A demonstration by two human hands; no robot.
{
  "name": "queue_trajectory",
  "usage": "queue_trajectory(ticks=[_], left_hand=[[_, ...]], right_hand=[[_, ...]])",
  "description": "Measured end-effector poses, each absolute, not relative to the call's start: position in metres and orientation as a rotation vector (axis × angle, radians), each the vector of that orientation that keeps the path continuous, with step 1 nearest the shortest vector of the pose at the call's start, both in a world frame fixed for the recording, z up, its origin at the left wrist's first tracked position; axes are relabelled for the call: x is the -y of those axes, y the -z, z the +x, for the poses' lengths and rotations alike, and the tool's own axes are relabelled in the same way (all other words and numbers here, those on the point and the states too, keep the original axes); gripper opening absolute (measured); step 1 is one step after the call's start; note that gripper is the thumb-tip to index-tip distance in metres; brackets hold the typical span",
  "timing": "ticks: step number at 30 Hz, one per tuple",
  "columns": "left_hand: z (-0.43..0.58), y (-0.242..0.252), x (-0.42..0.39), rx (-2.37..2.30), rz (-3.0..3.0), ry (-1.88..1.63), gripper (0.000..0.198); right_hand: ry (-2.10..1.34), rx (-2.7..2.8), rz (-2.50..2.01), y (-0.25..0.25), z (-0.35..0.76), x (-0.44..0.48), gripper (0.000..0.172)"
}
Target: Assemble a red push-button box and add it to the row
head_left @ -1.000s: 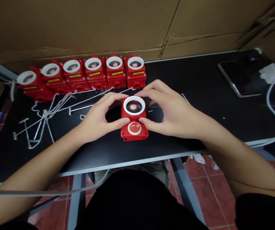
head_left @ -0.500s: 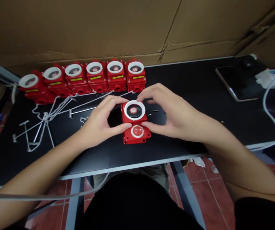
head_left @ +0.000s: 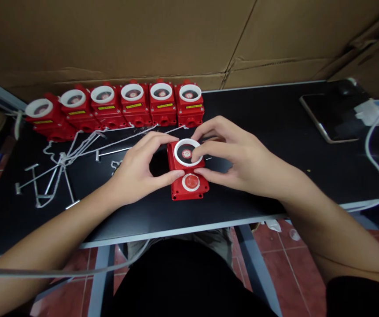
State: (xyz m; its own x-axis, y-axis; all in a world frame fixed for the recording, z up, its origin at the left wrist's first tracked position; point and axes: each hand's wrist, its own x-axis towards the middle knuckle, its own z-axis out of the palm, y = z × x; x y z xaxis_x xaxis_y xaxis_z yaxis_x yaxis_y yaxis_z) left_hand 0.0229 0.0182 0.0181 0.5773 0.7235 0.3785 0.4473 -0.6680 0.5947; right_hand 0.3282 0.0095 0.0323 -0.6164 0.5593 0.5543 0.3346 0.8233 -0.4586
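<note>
Brown cardboard [head_left: 136,39] backs a black worktop [head_left: 265,119]; a red box-shaped housing [head_left: 188,170] sits near its front edge, about mid-length, between two hands.
Left hand [head_left: 139,171] grips the housing's left side; right hand [head_left: 242,158] holds its right, thumb on the body, a fingertip over the white window ring [head_left: 176,155]. Six similar housings [head_left: 108,118] line the back edge toward the left corner, a smartphone [head_left: 328,116] toward the right.

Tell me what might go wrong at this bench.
The right hand curls partly over the dark window of the red unit and might smudge it. The left forearm lies near the tangled white cords and could catch them, perhaps tugging the red units behind.
</note>
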Motion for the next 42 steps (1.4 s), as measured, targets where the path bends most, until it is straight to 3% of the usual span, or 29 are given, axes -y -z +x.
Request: queue_trajectory(ticks=[8,14,21,30,36,42], left_hand=[[0.023,-0.018,-0.02,-0.964,2.352,-0.763,0.054],[0.023,-0.019,-0.021,-0.945,2.361,-0.755,0.058],[0.025,-0.02,-0.022,-0.956,2.302,-0.732,0.051],[0.028,-0.025,-0.026,-0.946,2.277,-0.66,0.048],[0.029,-0.027,-0.031,-0.952,2.249,-0.641,0.05],[0.029,-0.024,-0.036,-0.95,2.214,-0.66,0.053]], right_hand=[[-0.478,2.286,-0.658,-0.036,0.329,-0.01,0.019],[-0.697,2.234,-0.763,-0.041,0.328,-0.011,0.039],[-0.738,2.2,-0.811,-0.036,0.33,-0.01,0.05],[-0.754,2.178,-0.811,-0.028,0.329,-0.018,0.039],[-0.868,2.095,-0.797,-0.017,0.333,-0.027,0.082],[-0.853,2.103,-0.831,-0.013,0.336,-0.032,0.084]])
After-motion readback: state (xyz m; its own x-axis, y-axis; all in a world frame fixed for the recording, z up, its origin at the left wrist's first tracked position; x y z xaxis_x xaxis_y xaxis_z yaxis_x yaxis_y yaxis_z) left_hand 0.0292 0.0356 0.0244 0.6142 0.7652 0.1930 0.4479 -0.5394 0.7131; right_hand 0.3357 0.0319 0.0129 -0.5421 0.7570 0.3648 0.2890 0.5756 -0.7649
